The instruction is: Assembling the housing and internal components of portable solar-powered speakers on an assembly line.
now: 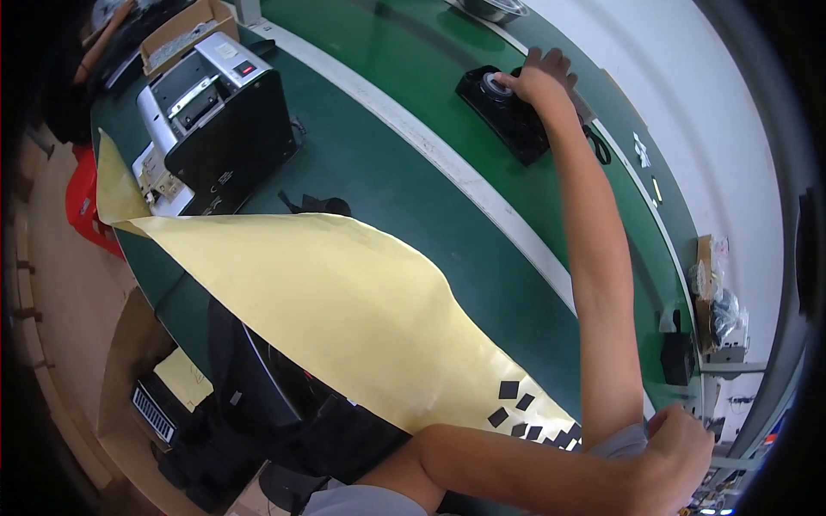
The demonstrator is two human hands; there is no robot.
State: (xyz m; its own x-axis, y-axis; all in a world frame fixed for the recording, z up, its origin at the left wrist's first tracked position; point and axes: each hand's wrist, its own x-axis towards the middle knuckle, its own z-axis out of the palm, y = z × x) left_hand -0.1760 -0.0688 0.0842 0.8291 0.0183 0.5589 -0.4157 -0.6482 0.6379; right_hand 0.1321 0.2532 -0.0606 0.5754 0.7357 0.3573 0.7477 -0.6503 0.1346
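Observation:
My right hand (542, 82) reaches far over the green table, its fingers spread apart. Its thumb lies over the round grey core of a black object that looks like a tape dispenser (508, 112). My left arm crosses in front of me, and my left hand (680, 451) is closed beside my right sleeve; whatever it pinches, if anything, is hidden. A large curling yellow sheet (344, 292) rises between me and the table. Several small black squares (509, 390) sit on its lower right end, partly covered by my arms.
At the left stands a silver and black machine (224, 120), with a cardboard box (185, 34) behind it. A white strip (413, 138) runs along the green table (361, 163). A black box (677, 357) stands at right. Below left, an open carton (129, 387) holds things; a red stool (90, 206) stands farther left.

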